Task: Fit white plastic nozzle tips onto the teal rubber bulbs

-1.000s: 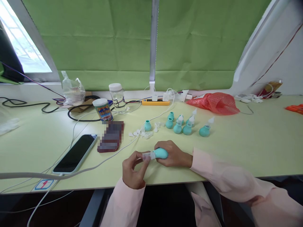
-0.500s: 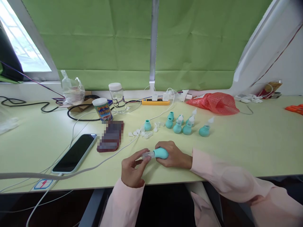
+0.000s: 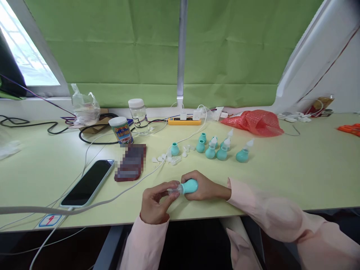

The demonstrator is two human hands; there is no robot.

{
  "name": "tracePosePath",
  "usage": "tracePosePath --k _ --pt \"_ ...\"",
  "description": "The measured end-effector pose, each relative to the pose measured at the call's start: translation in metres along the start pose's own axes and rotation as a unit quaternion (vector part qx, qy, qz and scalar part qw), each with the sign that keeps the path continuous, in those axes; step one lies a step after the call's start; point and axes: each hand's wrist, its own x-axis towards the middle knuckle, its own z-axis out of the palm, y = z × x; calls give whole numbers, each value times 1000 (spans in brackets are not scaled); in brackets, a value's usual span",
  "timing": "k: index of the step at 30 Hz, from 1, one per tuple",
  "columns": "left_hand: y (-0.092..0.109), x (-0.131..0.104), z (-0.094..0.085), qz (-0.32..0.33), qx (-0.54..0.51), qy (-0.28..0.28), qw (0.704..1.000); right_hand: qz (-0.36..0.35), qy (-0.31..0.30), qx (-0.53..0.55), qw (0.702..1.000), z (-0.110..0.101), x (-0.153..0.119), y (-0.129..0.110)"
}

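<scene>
Beneath the left hand (image 3: 154, 202) and right hand (image 3: 203, 186) lies the desk (image 3: 281, 161). Between them, a teal bulb (image 3: 190, 186) sits in the curled right; the nearly closed left pinches a clear tube (image 3: 179, 189) at its mouth. Beyond lie white pieces (image 3: 160, 159).

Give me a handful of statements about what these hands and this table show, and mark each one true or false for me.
1. The right hand holds a teal bulb. True.
2. The left hand holds the phone. False: it pinches a clear plastic piece at the bulb's mouth, and the phone lies on the table.
3. The clear jar has a white lid. True.
4. The bubble-wrap bag is green. False: it is red.
5. Every standing bulb has a tip. False: the leftmost standing bulb is open on top.
</scene>
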Motion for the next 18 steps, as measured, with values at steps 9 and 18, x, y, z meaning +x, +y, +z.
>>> tracePosePath --k 9,18 --pt "2 5 -3 10 90 -28 996 253 -182 243 919 -7 7 0" --pt "14 10 -7 120 211 -139 960 292 -270 374 837 -12 8 12"
